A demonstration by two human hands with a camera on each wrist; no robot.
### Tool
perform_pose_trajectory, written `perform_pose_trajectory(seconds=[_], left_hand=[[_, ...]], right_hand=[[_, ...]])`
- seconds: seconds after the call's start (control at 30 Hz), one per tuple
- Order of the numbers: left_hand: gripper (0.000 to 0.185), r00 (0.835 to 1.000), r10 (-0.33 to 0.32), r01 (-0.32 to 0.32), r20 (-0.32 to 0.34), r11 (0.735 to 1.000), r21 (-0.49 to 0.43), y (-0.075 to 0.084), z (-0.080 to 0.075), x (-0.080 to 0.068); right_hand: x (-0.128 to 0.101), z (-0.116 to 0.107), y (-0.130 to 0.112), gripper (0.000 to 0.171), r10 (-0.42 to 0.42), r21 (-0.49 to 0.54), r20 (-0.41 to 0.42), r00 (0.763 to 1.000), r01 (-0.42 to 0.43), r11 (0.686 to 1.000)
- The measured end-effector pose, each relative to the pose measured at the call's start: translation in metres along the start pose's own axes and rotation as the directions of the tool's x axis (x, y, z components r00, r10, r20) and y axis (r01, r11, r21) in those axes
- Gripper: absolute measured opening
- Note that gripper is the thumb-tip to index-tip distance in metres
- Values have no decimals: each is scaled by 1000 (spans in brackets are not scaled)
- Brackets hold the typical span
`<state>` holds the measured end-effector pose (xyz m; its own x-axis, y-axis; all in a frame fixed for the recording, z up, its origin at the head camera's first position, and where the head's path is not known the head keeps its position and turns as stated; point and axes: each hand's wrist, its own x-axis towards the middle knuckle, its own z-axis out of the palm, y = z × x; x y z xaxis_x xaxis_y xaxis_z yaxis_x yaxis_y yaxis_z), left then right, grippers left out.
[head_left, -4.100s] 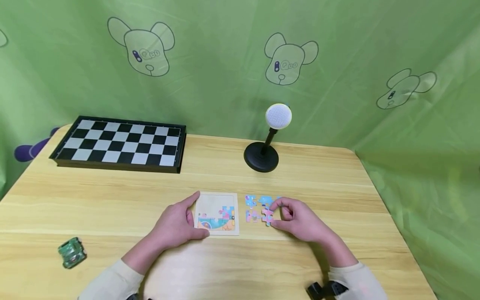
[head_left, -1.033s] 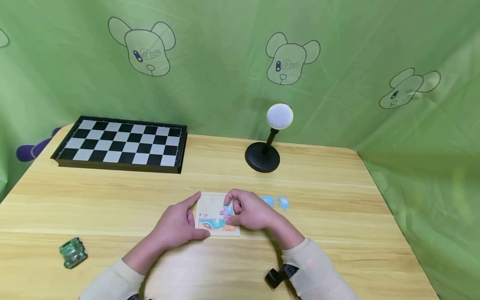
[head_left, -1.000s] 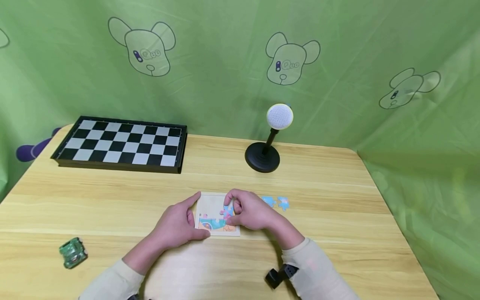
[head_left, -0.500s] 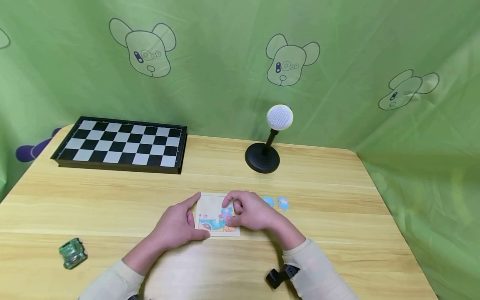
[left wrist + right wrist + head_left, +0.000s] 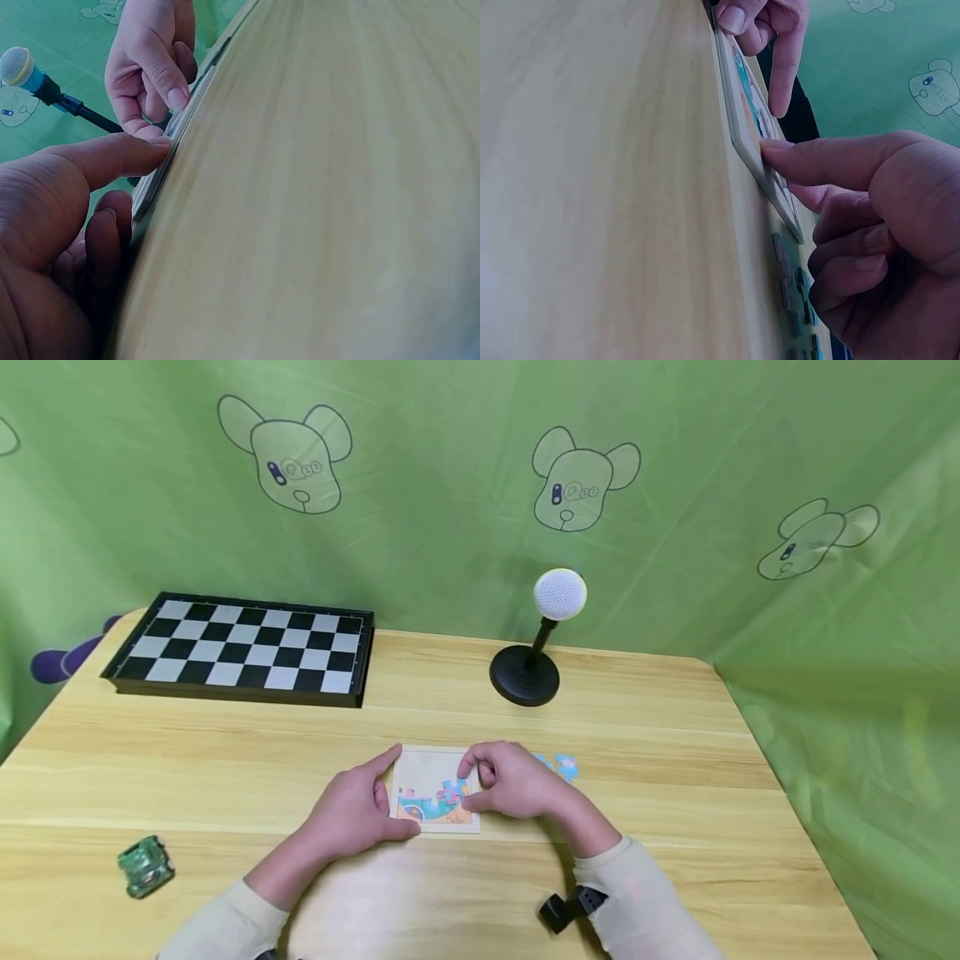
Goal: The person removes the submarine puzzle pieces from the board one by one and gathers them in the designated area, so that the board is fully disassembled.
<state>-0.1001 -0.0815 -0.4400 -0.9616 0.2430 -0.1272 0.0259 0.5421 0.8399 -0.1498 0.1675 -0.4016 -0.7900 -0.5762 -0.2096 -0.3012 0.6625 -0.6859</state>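
A small puzzle tray [image 5: 422, 766] lies near the front middle of the wooden table, its lower half filled with coloured pieces [image 5: 435, 800]. My left hand [image 5: 352, 810] steadies it, the index finger straight along the left edge and the thumb at the bottom left corner [image 5: 161, 142]. My right hand [image 5: 513, 787] covers the tray's right edge. Its index fingertip presses on a blue and pink piece [image 5: 452, 791] in the tray, and its thumb [image 5: 769, 146] touches the tray's front edge [image 5: 742, 112]. Two loose pieces [image 5: 561, 766] lie just right of that hand.
A folded chessboard [image 5: 240, 647] sits at the back left. A microphone on a black round base [image 5: 525, 675] stands behind the tray. A small green toy car [image 5: 144, 864] rests at the front left. Green printed cloth surrounds the table.
The right hand carried a piece from the loose group to the tray and has lowered it into place; its fingers now press rather than pinch. The left hand has not moved.
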Motion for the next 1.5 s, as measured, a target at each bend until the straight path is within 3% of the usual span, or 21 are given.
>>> perform_pose_trajectory(seconds=[0.4,1.13,1.5], left_hand=[[110,1000,-6,6,-9,1000,14,3,-2,0],[110,1000,-15,15,-9,1000,8,3,1,-1],[110,1000,-19,19,-9,1000,9,3,1,-1]], right_hand=[[-21,-10,14,28,-49,58,-130,990,57,997],[-71,-37,47,32,58,138,-218,974,-28,990],[-92,-45,70,33,93,120,-243,966,-65,991]])
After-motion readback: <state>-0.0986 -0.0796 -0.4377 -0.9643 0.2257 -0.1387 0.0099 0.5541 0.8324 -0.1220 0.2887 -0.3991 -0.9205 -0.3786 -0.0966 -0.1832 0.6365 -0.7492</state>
